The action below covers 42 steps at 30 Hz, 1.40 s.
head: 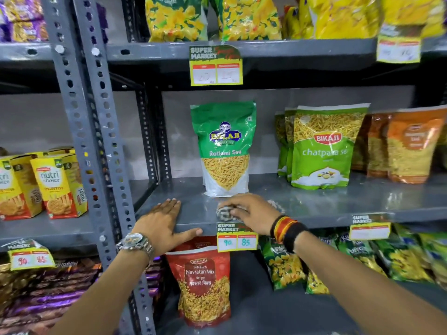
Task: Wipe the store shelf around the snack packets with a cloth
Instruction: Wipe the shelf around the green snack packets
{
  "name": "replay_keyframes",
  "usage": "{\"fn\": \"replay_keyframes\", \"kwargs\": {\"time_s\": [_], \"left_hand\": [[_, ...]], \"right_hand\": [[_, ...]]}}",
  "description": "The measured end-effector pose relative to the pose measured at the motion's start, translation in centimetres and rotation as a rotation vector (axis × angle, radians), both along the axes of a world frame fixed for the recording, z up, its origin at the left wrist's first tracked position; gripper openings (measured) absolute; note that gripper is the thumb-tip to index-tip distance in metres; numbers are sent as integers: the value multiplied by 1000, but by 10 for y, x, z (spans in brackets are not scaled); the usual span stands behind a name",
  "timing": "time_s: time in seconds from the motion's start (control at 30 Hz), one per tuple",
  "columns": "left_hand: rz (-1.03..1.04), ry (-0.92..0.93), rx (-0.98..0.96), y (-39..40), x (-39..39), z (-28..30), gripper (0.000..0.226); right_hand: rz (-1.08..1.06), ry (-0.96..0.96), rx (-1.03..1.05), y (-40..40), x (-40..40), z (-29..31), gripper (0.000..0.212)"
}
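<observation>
The grey metal shelf (326,201) runs across the middle of the view. A green Ratlami Sev packet (225,148) stands upright on it. Just in front of that packet, my right hand (251,213) is closed over a crumpled grey-and-white cloth (223,212) that rests on the shelf near its front edge. My left hand (162,223) lies flat and open on the shelf's front left corner, thumb hooked under the edge. Light green Chatpata Sev packets (321,148) stand to the right, with orange packets (408,146) beyond them.
A slotted upright post (96,141) borders the shelf on the left. A yellow price tag (237,238) hangs from the front edge below my right hand. A red Navratan Mix packet (203,284) stands on the shelf below. Biscuit boxes (55,187) fill the left bay.
</observation>
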State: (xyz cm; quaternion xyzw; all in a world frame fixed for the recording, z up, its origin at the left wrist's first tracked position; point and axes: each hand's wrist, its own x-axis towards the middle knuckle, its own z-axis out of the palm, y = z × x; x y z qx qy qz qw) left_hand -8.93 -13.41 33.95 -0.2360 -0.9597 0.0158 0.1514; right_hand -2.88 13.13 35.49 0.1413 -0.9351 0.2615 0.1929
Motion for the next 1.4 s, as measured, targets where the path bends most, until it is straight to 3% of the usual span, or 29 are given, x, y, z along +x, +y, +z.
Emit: {"fn": "replay_keyframes", "kwargs": {"time_s": [0.13,0.33,0.53,0.63,0.8,1.0,1.17,1.4], "left_hand": [[7,-49,-1,2,2,4,116],[-137,-12,37,43,0,9,124],[-180,10,-46,80,-4,-2,117],[-170,17,-48,77,-7,-3,122],[-171,34,-46,80,-3,-5,120],[-161,11,-62,80,0,-2,116],[-166,-16,-95,82,2,5,114],[-198,-13,-53,93,-5,-1,112]], "right_hand": [[-20,-94,-38,56,22,20,30],[-101,4,-191,120,-2,59,27],[-245,-145,-69,148,-53,15,27],[-139,-110,69,142,-37,7,32],[206,-181,55,138,32,19,27],[-77,-64,-21,161,3,15,28],[175,-140,26,131,26,16,28],[-111,28,-148,146,-67,35,28]]}}
